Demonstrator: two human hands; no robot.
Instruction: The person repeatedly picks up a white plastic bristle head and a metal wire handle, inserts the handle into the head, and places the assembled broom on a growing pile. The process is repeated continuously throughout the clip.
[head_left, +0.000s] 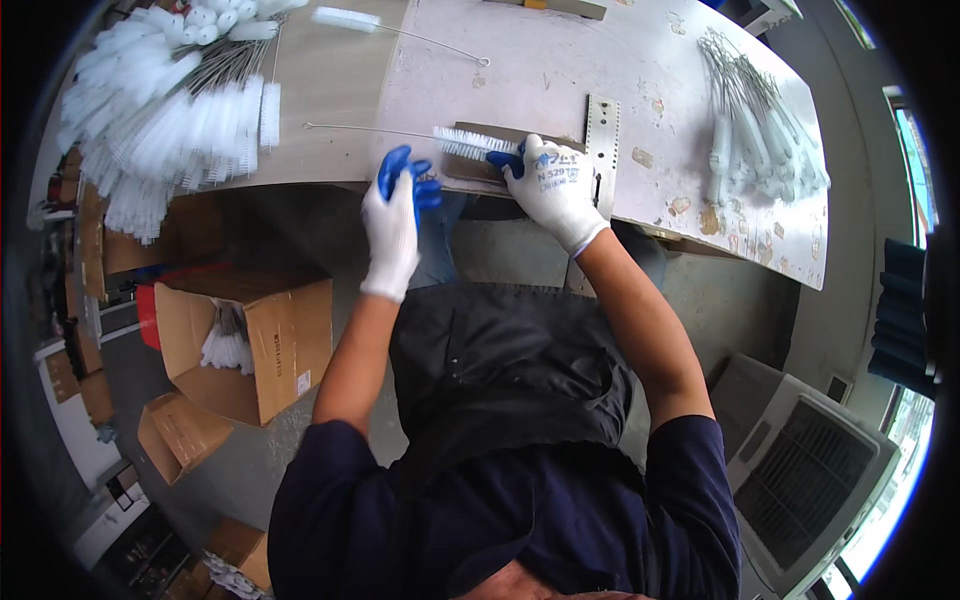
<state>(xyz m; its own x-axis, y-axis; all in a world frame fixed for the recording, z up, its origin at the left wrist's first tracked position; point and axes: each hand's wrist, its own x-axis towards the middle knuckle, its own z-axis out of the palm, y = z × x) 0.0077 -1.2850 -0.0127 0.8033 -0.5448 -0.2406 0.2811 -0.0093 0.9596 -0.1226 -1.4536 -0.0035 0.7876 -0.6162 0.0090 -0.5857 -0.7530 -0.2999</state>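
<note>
A long wire-handled brush (462, 143) with white bristles lies across the front edge of the worn workbench (560, 70), its bristle head resting on a brown wooden block (470, 167). My right hand (552, 185), in a white glove with blue fingertips, presses down on the bristle end at the block. My left hand (396, 215), gloved the same way, hovers just below the bench edge with fingers apart and holds nothing; it is close to the brush's wire stem. A perforated metal strip (602, 135) stands beside my right hand.
A big heap of white bottle brushes (170, 110) covers the bench's left end; a smaller bundle (755, 130) lies at the right. One loose brush (350, 20) lies at the far edge. Open cardboard boxes (250, 340) with brushes stand on the floor at left. A white unit (810, 470) is at the right.
</note>
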